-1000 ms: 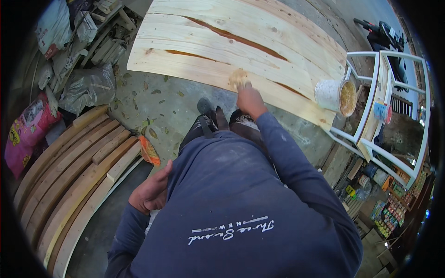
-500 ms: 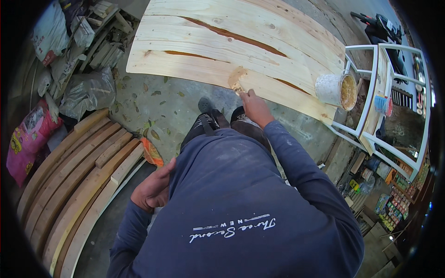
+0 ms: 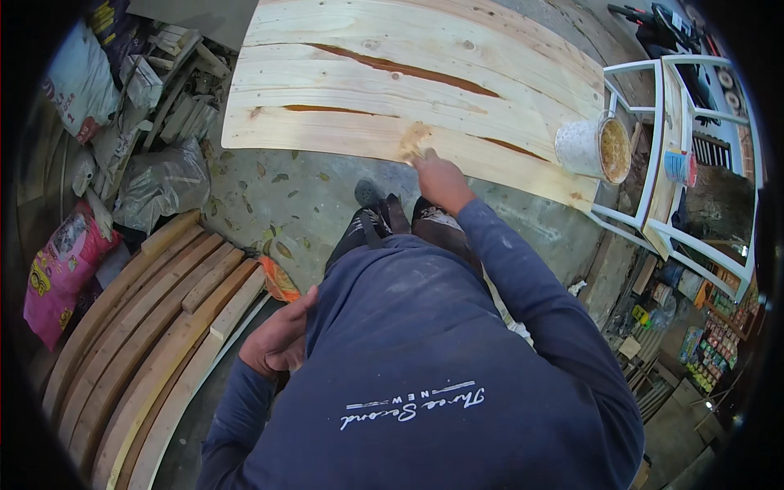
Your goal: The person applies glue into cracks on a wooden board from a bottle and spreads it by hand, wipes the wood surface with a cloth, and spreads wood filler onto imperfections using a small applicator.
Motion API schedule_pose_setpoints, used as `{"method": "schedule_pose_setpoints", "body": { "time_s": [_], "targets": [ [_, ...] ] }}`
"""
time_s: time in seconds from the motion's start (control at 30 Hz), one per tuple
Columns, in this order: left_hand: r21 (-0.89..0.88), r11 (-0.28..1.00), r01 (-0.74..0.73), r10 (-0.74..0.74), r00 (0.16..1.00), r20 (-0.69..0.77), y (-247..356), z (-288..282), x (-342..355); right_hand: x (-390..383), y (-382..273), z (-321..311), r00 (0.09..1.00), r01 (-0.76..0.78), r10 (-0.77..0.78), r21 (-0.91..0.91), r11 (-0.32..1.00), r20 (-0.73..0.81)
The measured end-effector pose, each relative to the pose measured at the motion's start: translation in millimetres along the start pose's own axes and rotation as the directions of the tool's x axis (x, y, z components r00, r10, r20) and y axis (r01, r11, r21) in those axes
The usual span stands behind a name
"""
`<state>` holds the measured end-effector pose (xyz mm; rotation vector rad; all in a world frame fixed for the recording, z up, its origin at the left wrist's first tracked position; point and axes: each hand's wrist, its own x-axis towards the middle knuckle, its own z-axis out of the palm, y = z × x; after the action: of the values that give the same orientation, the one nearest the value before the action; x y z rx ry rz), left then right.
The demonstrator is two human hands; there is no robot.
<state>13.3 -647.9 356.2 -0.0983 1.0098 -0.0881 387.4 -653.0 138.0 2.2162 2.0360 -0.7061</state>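
Note:
My right hand (image 3: 443,184) is closed at the front edge of a pale wooden tabletop (image 3: 351,135). Its fingers pinch a small pale, flat tool, mostly hidden by the hand. Just beyond the fingertips lies a wet-looking tan smear (image 3: 415,139) on the wood. Long reddish-brown streaks, one of them a wide streak (image 3: 408,69), run along the boards. A white bucket (image 3: 578,149) with a yellow-brown mass inside lies or leans at the tabletop's right end. My left hand (image 3: 279,339) hangs at my left side by my shirt, fingers loosely stretched, holding nothing.
Curved wooden beams (image 3: 155,302) are stacked at the left. Behind them are a pink bag (image 3: 65,273), a clear plastic bag (image 3: 167,184) and scrap wood. On the right stands a white frame (image 3: 645,163) with a small blue-and-red tub (image 3: 679,167). Dry leaves dot the floor.
My right hand has shifted slightly left along the tabletop edge, and the tan smear looks altered. My left hand stays at my side. The whole view has shifted a little.

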Motion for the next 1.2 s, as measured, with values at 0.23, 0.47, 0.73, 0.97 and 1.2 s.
{"method": "schedule_pose_setpoints", "body": {
  "time_s": [0.23, 0.47, 0.73, 0.97, 1.2],
  "targets": [
    [-0.041, 0.998, 0.048, -0.046, 0.998, 0.043, -0.1, -6.8, 1.9, -4.5, 19.9, -34.4, 0.993, 0.034, -0.018, -0.141, 0.989, 0.118],
    [-0.040, 0.999, 0.019, -0.018, 1.000, 0.012, -4.1, 1.1, 4.8, 3.9, 15.9, -31.4, 0.965, 0.055, -0.008, -0.171, 0.984, 0.262],
    [-0.049, 0.999, -0.008, 0.009, 1.000, 0.013, -1.2, 9.6, 8.1, 33.3, 16.1, -33.6, 0.945, 0.016, 0.043, -0.175, 0.984, 0.325],
    [-0.062, 0.998, 0.016, -0.015, 1.000, 0.015, 1.7, 7.4, 13.6, 32.3, 38.4, -38.8, 0.995, -0.044, 0.052, -0.089, 0.995, 0.081],
    [-0.039, 0.999, -0.007, 0.006, 0.999, -0.040, 6.3, 15.9, 12.1, -5.7, 75.3, 2.5, 0.997, -0.077, 0.077, -0.003, 0.997, -0.017]
  ]
}}
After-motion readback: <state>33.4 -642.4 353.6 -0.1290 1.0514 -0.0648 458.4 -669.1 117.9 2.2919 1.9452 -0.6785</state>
